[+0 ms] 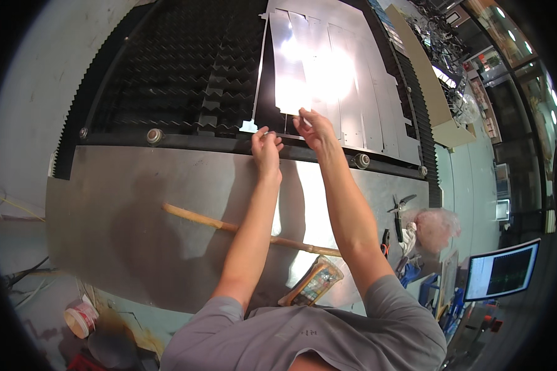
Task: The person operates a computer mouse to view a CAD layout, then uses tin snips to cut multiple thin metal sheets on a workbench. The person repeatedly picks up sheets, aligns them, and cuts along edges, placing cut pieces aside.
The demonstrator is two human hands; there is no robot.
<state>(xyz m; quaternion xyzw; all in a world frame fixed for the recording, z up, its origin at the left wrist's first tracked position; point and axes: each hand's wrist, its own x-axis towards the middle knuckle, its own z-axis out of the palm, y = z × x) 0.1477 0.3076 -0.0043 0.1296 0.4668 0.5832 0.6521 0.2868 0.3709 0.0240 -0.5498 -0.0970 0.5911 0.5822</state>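
Note:
A shiny cut sheet-metal panel (291, 77) lies on the slatted machine bed (167, 74), its near corner at my right hand (317, 131). The thumb and fingers of that hand close on the panel's near edge. My left hand (267, 151) is at the bed's front rail, left of the right hand, with loosely curled fingers apart and nothing visible in them. Beside the panel lie several other long metal strips (368, 93), partly washed out by glare. A narrow sheet edge (249, 126) ends just beyond my left hand.
On the metal apron (136, 204) before me lie a wooden stick (195, 216) under my forearms and a handheld device in a clear cover (315, 281). Pliers (403, 203) and a clear plastic bag (438, 230) lie at the right, near a monitor (501, 272). Rollers (361, 161) stud the front rail.

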